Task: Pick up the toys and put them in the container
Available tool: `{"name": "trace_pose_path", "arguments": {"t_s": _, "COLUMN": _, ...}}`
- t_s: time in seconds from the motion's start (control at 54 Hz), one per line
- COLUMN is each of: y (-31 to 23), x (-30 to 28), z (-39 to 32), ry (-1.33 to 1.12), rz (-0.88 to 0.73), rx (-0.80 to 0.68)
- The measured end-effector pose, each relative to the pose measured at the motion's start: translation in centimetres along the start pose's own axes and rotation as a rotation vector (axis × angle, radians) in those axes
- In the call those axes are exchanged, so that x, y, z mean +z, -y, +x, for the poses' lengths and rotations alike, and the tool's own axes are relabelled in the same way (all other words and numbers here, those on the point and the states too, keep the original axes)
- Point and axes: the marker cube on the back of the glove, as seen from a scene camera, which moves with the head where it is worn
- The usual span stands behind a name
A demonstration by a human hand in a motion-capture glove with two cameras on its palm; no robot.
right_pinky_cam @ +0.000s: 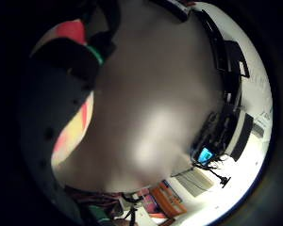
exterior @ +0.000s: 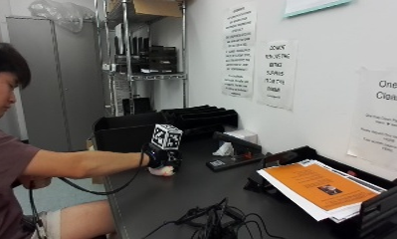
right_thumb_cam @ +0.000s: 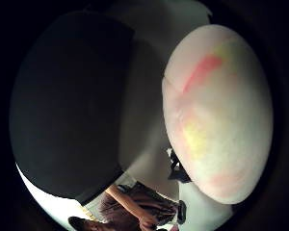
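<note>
I am holding a pale toy (exterior: pixel 161 171) in my gloved right hand (exterior: pixel 162 158), my grip curled around it just above the tabletop (exterior: pixel 165 204). The black container (exterior: pixel 122 132) is standing near, behind my hand. Risk, as I judge it: the rounded toy slipping out mid-carry.

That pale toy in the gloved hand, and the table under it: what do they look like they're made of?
Toy: looks soft, perhaps foam or plush; matte, pale, with faded pink and yellow patches and no glare. I can't tell for sure. The right hand grips it just above the table. Table: hard, dark, smooth top, likely laminate; faint sheen in the outside view.
</note>
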Motion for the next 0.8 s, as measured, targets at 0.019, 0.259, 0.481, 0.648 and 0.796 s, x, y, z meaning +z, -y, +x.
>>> {"name": "trace_pose_path", "arguments": {"t_s": 0.019, "y": -0.1, "x": -0.1, "z": 0.1, "ry": 0.008, "rz": 0.022, "rx": -0.003}}
{"name": "trace_pose_path", "arguments": {"t_s": 0.259, "y": -0.7, "x": -3.3, "z": 0.2, "ry": 0.060, "rz": 0.071, "rx": 0.007}}
{"name": "trace_pose_path", "arguments": {"t_s": 0.481, "y": -3.9, "x": -16.2, "z": -1.4, "ry": 0.007, "rz": 0.175, "rx": 0.004}}
{"name": "trace_pose_path", "arguments": {"t_s": 0.648, "y": -7.5, "x": -27.2, "z": -4.9, "ry": -0.055, "rz": 0.294, "rx": -0.014}}
{"name": "trace_pose_path", "arguments": {"t_s": 0.796, "y": -9.8, "x": -32.7, "z": -9.1, "ry": -0.096, "rz": 0.344, "rx": -0.055}}
